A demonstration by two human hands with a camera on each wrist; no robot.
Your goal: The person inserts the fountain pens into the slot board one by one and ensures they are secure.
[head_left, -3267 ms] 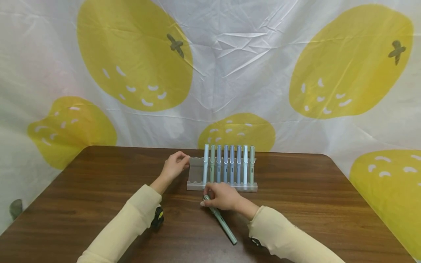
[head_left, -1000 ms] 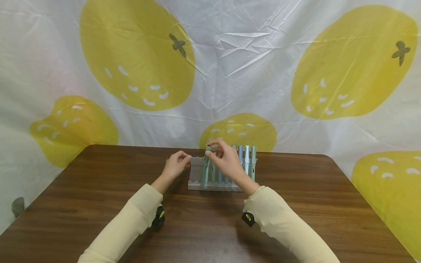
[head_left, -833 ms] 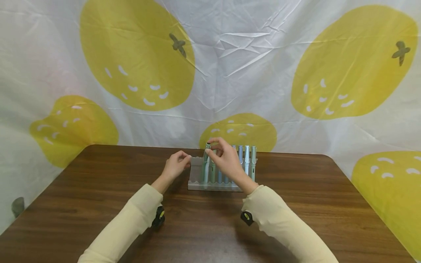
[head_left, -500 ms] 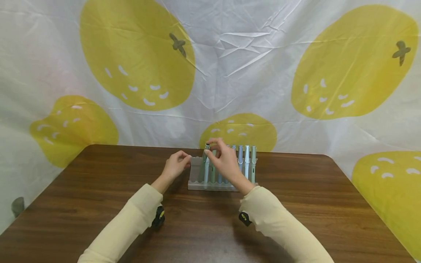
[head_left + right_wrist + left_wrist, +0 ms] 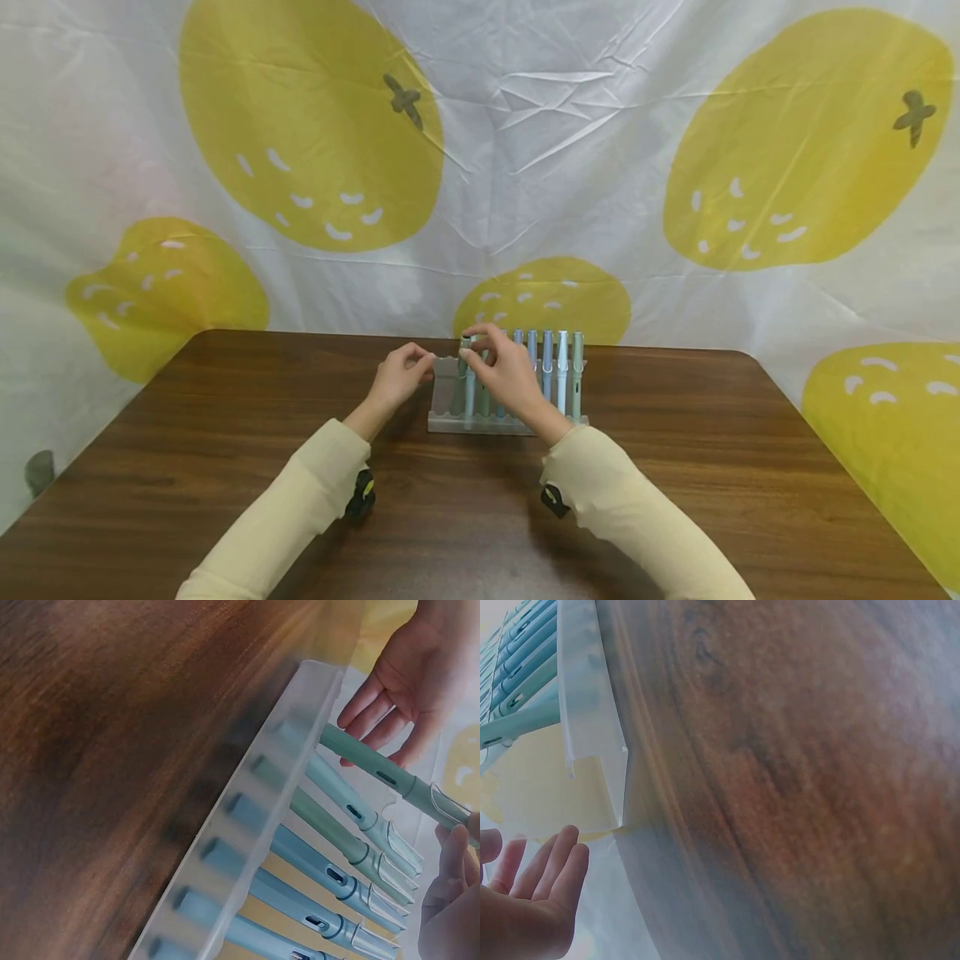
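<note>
A clear plastic pen rack point(image 5: 480, 426) stands near the back of the table, with several blue, pale blue and green capped pens upright in its slots. My left hand point(image 5: 394, 385) is at the rack's upper left corner, thumb and forefinger pinching its edge; the other fingers are extended in the left wrist view. With thumb and fingertips, my right hand point(image 5: 512, 377) pinches a dark green pen point(image 5: 367, 760) by its cap. That pen leans in the rack's left part, beside a pale blue pen point(image 5: 341, 793), its lower end at the front lip. My right hand partly hides the middle pens.
The brown wooden table point(image 5: 450, 533) extends around the rack on all sides. Behind it hangs a white cloth point(image 5: 555, 175) printed with yellow lemons. Both sleeves carry a black wrist device point(image 5: 555, 500).
My right hand has lifted the green pen from the table in front of the rack, brought it upright, then shifted slightly left and lower in the rack. My left hand stays at the corner.
</note>
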